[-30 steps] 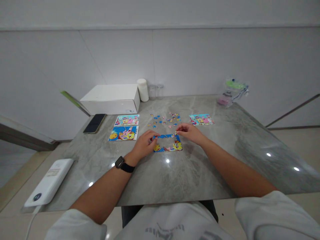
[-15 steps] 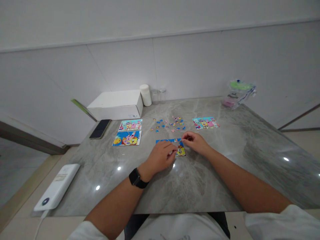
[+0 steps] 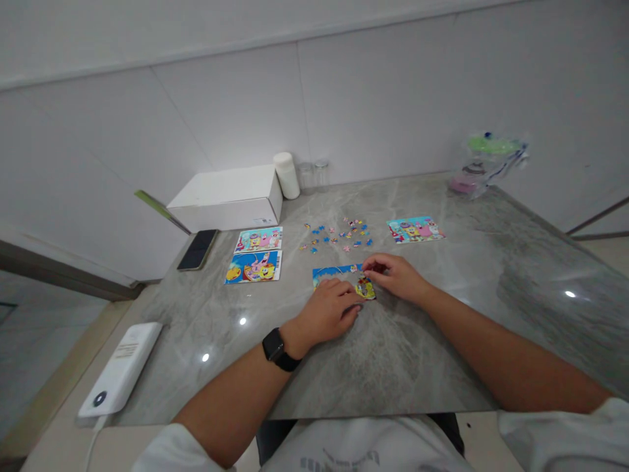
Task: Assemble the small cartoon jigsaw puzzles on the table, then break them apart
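Puzzle (image 3: 338,269) is laid flat on the bench (image 3: 422,367), directly beneath the left hand (image 3: 327,311) and at the fingertips of the right hand (image 3: 397,278). The left grip is loosely spread across the puzzle's near part, with the thumb held apart from the fingers. At the puzzle's far right corner, the thumb and forefinger of the right grip are brought close; whether a piece is pinched between them cannot be told.

Most of the puzzle's near left part is hidden by the left hand, and its far right corner is partly covered by the right fingertips. Both sleeves are cut off by the frame's lower edge.

Beyond the puzzle, loose pieces (image 3: 334,240) are scattered, too small to be made out singly. To the puzzle's left, two picture cards (image 3: 253,267) are set edge to edge, with a phone (image 3: 198,249) farther left. A third card (image 3: 415,229) is placed to its far right. Well behind the puzzle, a white box (image 3: 223,198), a white cylinder (image 3: 287,176) and two glasses (image 3: 321,174) are stood by the wall.
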`<state>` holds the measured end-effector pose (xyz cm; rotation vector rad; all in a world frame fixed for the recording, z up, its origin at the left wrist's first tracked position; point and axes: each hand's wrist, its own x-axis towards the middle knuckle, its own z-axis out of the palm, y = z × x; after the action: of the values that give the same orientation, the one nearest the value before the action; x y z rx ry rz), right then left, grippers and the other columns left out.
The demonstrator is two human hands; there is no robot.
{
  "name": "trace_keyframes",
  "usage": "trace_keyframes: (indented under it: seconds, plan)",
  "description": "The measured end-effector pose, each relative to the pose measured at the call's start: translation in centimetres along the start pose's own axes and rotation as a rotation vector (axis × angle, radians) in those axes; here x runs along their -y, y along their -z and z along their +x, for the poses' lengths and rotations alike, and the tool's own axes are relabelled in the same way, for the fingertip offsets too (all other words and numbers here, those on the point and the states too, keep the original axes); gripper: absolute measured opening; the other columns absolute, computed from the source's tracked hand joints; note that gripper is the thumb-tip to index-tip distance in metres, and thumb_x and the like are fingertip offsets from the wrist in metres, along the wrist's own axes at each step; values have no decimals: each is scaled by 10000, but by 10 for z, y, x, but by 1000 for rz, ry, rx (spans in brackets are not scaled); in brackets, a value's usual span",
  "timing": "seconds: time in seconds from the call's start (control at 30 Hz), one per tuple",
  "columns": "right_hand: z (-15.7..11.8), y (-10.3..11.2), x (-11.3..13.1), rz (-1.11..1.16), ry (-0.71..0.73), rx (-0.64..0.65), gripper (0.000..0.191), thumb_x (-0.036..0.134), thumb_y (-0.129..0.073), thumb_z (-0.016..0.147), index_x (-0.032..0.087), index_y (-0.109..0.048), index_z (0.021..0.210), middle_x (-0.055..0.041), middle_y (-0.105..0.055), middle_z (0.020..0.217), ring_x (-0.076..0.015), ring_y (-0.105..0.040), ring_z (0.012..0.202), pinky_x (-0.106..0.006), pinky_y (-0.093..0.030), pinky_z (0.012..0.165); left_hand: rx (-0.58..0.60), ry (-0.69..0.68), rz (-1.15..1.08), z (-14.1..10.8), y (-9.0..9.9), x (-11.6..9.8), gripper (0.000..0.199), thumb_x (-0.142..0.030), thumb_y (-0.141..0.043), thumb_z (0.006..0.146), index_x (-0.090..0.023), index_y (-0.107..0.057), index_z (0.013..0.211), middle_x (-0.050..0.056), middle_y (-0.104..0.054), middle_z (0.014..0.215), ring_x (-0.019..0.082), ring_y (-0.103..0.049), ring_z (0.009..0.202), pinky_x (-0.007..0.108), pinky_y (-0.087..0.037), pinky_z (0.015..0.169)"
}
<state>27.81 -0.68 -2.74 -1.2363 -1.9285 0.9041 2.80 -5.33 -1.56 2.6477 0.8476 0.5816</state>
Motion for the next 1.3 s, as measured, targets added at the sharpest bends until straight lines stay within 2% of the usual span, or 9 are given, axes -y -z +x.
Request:
trace_keyframes:
  seconds: [0.27,0.63,1.07,1.3]
  plan:
    - [-3,5,6,-66,-22,115,173,380,-702,863,217,-761,863,-9,-712,747,-156,-575,664,-285,-435,636,48,16,48,1,2,-3,278,-289,-588,1021,-262,-773,1227,79,-707,1101,235,-618,991,419,-477,899]
    - [-5,3,12,-108,-3,197,114,310,-700,851,224,-770,875,-2,-724,755,-158,-607,663,-277,-435,650,74,4,51,0,0,-2,307,-319,-580,1033,-267,-747,1285,86,-712,1166,248,-616,1061,432,-473,953]
    - [-6,1,9,-162,15,183,100,276,-693,850,232,-780,870,-2,-733,754,-154,-607,648,-268,-433,641,97,5,38,1,1,-3,301,-319,-600,1028,-263,-742,1287,84,-718,1225,259,-618,1116,462,-471,996]
    - [-6,-1,10,-266,68,140,71,228,-710,844,236,-775,873,-17,-739,811,-165,-619,703,-285,-436,696,95,1,57,0,1,-3,304,-351,-620,1025,-263,-744,1289,90,-702,1244,267,-610,1132,466,-470,1008]
